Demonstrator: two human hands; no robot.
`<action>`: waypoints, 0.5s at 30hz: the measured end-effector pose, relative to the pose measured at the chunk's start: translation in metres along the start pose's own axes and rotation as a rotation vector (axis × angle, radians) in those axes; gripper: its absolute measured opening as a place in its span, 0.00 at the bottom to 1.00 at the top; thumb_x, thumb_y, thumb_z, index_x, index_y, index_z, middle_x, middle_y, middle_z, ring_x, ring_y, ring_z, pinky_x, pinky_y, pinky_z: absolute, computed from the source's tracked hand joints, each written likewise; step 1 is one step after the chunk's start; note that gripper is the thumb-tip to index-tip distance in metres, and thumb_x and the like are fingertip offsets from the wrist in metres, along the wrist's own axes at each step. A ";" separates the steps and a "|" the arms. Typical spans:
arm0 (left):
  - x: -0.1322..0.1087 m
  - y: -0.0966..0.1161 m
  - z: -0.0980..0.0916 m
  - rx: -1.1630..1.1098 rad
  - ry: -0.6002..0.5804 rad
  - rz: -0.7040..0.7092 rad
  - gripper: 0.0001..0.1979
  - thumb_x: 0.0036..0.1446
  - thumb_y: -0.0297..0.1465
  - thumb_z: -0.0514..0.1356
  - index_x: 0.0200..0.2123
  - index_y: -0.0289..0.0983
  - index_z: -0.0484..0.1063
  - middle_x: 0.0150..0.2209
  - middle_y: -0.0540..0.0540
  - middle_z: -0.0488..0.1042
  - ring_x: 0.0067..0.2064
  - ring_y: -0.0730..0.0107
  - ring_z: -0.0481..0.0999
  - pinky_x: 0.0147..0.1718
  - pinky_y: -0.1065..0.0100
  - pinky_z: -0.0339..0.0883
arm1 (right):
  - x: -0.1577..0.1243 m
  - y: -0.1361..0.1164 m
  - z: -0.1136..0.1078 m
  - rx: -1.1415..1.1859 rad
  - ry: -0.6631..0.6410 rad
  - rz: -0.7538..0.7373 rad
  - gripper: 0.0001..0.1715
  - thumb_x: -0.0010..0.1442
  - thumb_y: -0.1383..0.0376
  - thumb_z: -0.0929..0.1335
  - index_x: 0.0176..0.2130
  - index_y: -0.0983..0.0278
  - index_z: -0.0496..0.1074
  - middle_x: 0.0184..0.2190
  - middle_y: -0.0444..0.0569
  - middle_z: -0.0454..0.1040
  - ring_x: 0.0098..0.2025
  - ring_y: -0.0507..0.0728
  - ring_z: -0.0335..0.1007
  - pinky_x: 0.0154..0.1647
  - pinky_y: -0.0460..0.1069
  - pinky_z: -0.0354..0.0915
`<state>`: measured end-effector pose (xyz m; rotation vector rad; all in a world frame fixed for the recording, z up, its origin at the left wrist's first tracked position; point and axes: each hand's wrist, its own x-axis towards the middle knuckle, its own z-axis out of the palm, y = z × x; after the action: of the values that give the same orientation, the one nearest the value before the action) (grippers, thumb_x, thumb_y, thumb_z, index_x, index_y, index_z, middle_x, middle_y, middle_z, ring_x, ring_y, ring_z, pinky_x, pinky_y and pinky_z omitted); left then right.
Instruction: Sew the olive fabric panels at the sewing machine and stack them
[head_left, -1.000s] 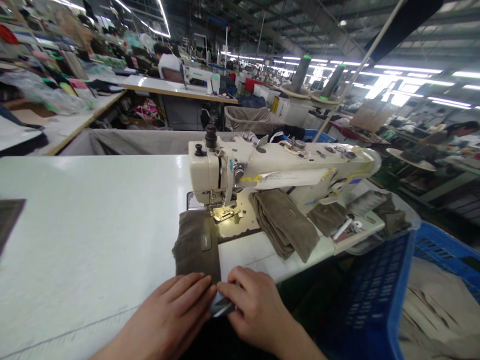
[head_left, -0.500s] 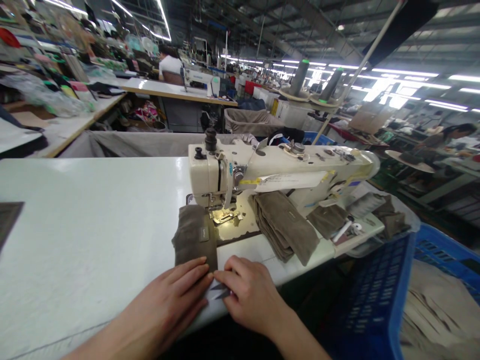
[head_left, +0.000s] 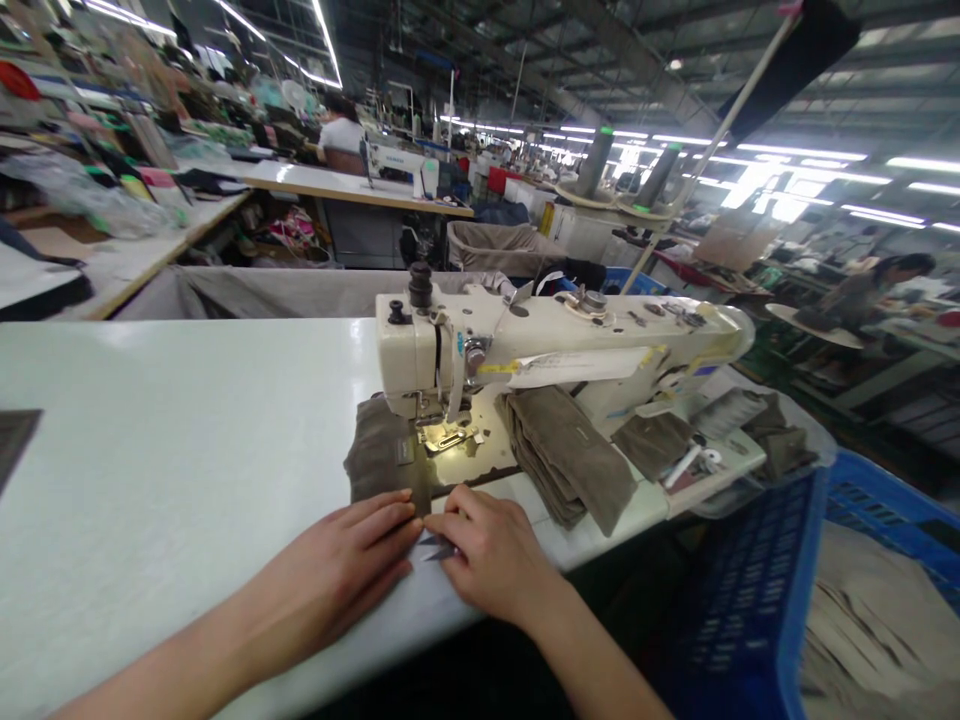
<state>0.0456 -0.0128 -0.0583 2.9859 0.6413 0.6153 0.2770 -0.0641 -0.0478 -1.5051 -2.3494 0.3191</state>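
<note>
A dark olive fabric piece [head_left: 379, 455] with a small label lies under the needle end of the sewing machine [head_left: 420, 360]. My left hand [head_left: 341, 565] rests flat on its near end, fingers stretched out. Closed around a pair of thread snips [head_left: 441, 548], my right hand [head_left: 495, 560] has its fingertips at the near right corner of the cloth. The blades point left, past the fingers. Right of the needle plate [head_left: 465, 455], a stack of folded olive fabric pieces [head_left: 566, 450] leans against the machine.
A blue crate [head_left: 757, 590] holding pale fabric [head_left: 862, 610] stands at the right below the table. Small fabric pieces [head_left: 652, 440] and a grey thread cone [head_left: 731, 412] lie by the machine. Thread cones [head_left: 596, 165] stand behind it. Co-workers sit farther back.
Both hands and the fabric piece have moved slightly forward, with the fabric's far end now further in beside the needle. The snips stay in my right hand.
</note>
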 end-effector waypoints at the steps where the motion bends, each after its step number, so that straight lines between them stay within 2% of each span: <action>1: 0.001 -0.002 0.000 -0.002 0.004 0.000 0.17 0.69 0.32 0.55 0.58 0.40 0.75 0.55 0.41 0.78 0.58 0.56 0.77 0.56 0.58 0.76 | 0.002 0.001 0.000 -0.005 0.002 -0.002 0.19 0.59 0.70 0.69 0.49 0.56 0.75 0.43 0.43 0.74 0.43 0.56 0.72 0.38 0.50 0.61; 7: 0.013 -0.010 -0.007 -0.002 0.026 0.029 0.16 0.69 0.31 0.54 0.54 0.38 0.77 0.51 0.39 0.79 0.55 0.57 0.79 0.53 0.60 0.78 | 0.015 0.007 0.000 -0.024 0.024 -0.017 0.17 0.61 0.69 0.68 0.49 0.56 0.77 0.42 0.44 0.74 0.42 0.56 0.72 0.37 0.49 0.62; 15: 0.019 -0.025 -0.003 -0.028 0.006 0.003 0.16 0.70 0.32 0.54 0.55 0.38 0.76 0.53 0.39 0.78 0.54 0.57 0.78 0.54 0.59 0.76 | 0.027 0.012 -0.002 -0.040 0.019 -0.012 0.19 0.62 0.69 0.68 0.51 0.57 0.77 0.42 0.44 0.75 0.44 0.57 0.73 0.38 0.50 0.63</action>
<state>0.0504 0.0176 -0.0511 2.9603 0.6236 0.6287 0.2767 -0.0343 -0.0463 -1.5045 -2.3624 0.2549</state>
